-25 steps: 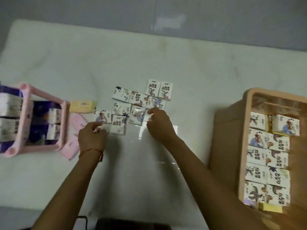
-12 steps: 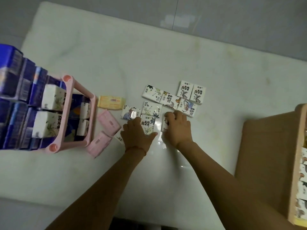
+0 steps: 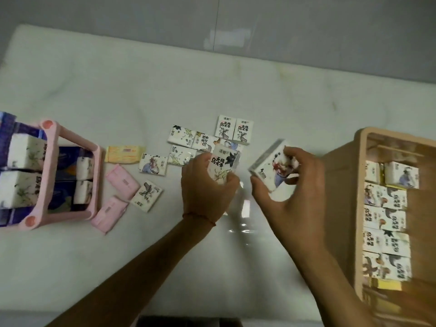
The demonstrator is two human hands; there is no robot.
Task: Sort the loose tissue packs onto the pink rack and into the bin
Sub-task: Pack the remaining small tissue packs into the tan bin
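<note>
Packs (image 3: 223, 166) in left hand (image 3: 205, 194) and, seemingly, right hand (image 3: 290, 197)

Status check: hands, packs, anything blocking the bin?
Left hand grips a white tissue pack. Right hand grips a second pack, tilted, beside the bin. Loose packs on the table; path to bin open.

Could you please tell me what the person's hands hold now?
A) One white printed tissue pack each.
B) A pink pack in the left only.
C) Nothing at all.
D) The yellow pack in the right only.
A: the left hand grips a tissue pack with black lettering and the right hand grips a tilted tissue pack.
</note>
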